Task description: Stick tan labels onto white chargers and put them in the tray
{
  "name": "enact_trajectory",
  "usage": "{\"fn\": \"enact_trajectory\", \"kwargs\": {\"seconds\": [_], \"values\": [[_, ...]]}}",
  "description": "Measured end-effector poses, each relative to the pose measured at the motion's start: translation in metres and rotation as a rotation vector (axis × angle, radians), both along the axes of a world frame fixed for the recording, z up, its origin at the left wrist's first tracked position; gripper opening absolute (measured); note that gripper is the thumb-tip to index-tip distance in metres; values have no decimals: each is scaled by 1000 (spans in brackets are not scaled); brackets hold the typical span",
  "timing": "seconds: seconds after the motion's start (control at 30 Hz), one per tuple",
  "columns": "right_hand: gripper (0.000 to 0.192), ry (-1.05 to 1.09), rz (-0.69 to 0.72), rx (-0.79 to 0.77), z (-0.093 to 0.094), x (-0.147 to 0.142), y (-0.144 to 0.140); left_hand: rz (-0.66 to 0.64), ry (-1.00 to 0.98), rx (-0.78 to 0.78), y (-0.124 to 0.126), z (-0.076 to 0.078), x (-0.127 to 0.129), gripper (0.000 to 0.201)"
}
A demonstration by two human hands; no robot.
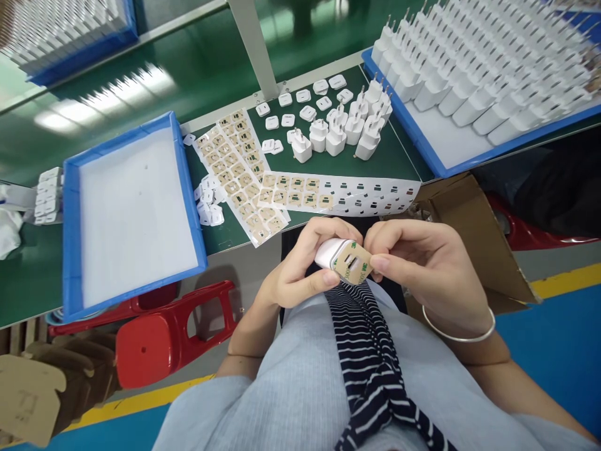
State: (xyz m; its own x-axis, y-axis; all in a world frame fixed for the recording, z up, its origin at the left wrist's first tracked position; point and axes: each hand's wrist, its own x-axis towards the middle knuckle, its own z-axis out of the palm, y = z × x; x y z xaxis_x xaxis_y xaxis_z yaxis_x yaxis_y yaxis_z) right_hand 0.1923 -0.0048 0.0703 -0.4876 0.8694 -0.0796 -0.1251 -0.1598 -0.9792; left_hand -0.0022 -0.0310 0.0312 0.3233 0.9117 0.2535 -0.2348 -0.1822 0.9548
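My left hand (305,266) is closed round a white charger (327,252), held above my lap near the table's front edge. Its port end faces up toward me and carries a tan adhesive sticker (359,270) with green 3M print and cut-outs over the ports. The thumb and forefinger of my right hand (417,263) pinch the sticker's right corner. On the table just beyond lies a sticker sheet (340,193), its left part still holding tan stickers and its right part bare backing. Two more sticker sheets (235,172) overlap to the left.
Several chargers (335,139) stand prongs up behind the sheets, beside small white caps (307,113). At right a blue tray (425,150) holds rows of chargers. A blue-rimmed tray (136,207) lies left. Below are a red stool (145,351) and a cardboard box (469,232).
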Motion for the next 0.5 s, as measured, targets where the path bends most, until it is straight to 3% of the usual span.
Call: {"fn": "enact_trajectory", "kwargs": {"seconds": [0.33,0.5], "values": [[19,1,18,-7,1,-3,-1,12,4,-53,-1,-1,-1,39],[19,8,30,-34,3,-5,1,12,-14,-3,-1,-1,-1,35]]}}
